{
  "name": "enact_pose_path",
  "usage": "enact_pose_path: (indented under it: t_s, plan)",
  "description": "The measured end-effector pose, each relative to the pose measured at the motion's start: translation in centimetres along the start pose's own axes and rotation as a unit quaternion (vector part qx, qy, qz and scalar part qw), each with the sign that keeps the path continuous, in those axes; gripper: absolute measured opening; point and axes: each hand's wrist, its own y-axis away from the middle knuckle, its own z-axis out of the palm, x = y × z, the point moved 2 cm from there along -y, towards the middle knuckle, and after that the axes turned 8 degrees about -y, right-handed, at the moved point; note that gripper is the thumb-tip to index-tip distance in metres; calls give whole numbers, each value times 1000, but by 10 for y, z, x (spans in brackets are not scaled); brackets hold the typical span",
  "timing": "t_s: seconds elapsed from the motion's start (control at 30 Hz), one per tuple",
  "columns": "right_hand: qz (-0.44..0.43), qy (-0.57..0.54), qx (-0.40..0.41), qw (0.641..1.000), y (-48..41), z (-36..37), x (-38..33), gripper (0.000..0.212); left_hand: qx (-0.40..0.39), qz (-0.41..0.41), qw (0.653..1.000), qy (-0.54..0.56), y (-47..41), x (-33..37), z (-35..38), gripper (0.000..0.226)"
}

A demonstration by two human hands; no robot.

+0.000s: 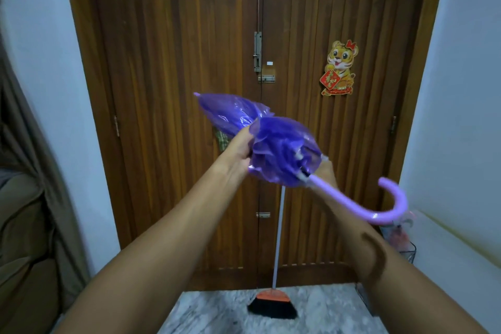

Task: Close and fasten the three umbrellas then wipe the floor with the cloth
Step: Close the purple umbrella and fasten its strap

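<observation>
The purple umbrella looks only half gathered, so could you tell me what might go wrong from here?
The umbrella canopy is bunched loosely below the left hand, so folds may spring open before fastening. The right hand is mostly hidden behind the canopy; its hold seems slight. The hooked handle swings near the wire basket and could snag it.

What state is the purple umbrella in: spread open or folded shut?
Folded shut: the purple umbrella has its canopy bunched around the shaft, pinched by the left hand. Fastened cannot be told.
</observation>
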Motion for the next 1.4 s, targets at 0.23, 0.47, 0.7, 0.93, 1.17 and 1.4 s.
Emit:
enact_pose_path:
  t_s: [0.23,0.47,0.7,0.93,1.17,1.4]
  plan:
    - [44,-4,8,999,-17,-23,-25,22,-38,-26,999,-28,12,-24,-5,35]
    - [23,-64,54,996,-19,-15,-35,48,-14,75,993,-92,7,-23,-8,24]
    - [-37,-102,135,985,-16,-12,-41,13,16,133,973,-186,8,-17,-17,24]
    - [-38,-32,75,996,11,23,-20,15,125,143,947,-258,-6,-34,-33,40]
    - [-69,19,54,996,27,45,12,19,-25,81,995,50,7,-23,-14,42]
    - [-33,-93,85,991,22,38,7,14,-95,73,992,49,4,-27,-31,56]
